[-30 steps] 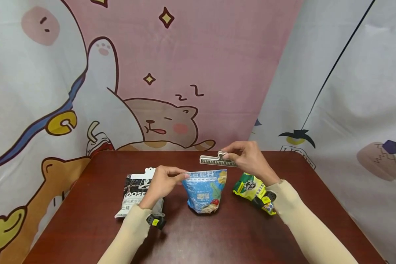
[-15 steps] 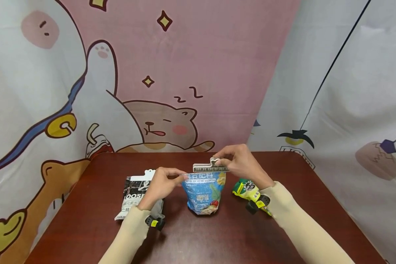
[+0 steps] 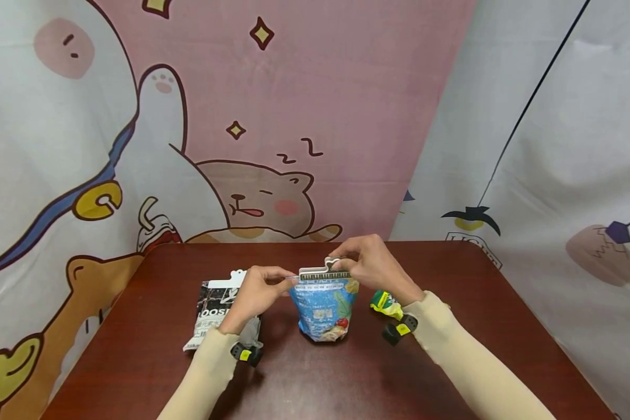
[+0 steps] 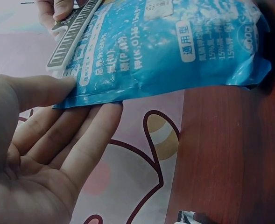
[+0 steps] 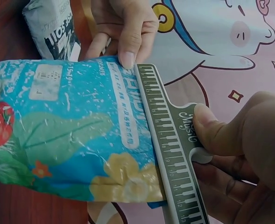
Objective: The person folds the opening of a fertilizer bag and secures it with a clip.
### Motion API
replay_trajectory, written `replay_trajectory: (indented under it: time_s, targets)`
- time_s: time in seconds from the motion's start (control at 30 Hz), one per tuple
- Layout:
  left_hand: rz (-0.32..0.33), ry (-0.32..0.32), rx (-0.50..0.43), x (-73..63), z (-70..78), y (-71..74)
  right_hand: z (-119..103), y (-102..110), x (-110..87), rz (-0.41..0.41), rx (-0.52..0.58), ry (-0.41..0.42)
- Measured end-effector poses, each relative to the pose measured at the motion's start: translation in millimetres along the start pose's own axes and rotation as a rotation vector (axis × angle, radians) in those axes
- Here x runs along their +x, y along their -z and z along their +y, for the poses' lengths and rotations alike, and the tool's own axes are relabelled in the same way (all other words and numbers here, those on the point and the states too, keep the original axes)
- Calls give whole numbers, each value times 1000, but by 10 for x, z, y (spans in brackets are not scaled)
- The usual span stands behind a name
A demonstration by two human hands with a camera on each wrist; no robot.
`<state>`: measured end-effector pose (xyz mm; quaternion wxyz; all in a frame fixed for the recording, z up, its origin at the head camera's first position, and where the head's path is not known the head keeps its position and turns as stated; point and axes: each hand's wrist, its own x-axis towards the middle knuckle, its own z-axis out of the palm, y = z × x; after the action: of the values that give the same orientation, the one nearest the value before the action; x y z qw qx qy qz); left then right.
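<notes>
A blue fertilizer bag (image 3: 322,312) stands upright on the table. My left hand (image 3: 257,291) pinches its top left corner between thumb and fingers, as the left wrist view also shows. A long clip (image 5: 170,144) with a piano-key pattern lies along the bag's top edge. My right hand (image 3: 375,265) pinches the clip's raised handle, thumb on the near side. In the right wrist view the clip's strip overlaps the top edge of the bag; how far the bag reaches into its jaws is hidden.
A black and white soil bag (image 3: 210,309) with a white clip (image 3: 233,280) on top stands at the left, partly behind my left arm. A yellow-green bag (image 3: 385,303) lies at the right, mostly covered by my right wrist. A printed cloth (image 3: 315,116) hangs behind the table (image 3: 315,385).
My right hand has moved left and down with the clip, from above the blue bag onto its top edge. The left hand keeps its pinch on the corner.
</notes>
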<state>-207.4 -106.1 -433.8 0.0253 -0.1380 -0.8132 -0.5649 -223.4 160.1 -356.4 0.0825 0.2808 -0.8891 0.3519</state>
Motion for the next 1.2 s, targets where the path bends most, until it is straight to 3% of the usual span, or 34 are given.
replay_trajectory:
  time_s: [0.47,0.83,1.2]
  targets:
    - [15,42,-70,17,-10,35,-18,-99,34,-3,-22,49]
    - [-78,71,-149,34,-30,95,-73,-144,58,-12,-54,33]
    - [-105,76,-204,49,-43,120,-97,-194,41,-29,-49,11]
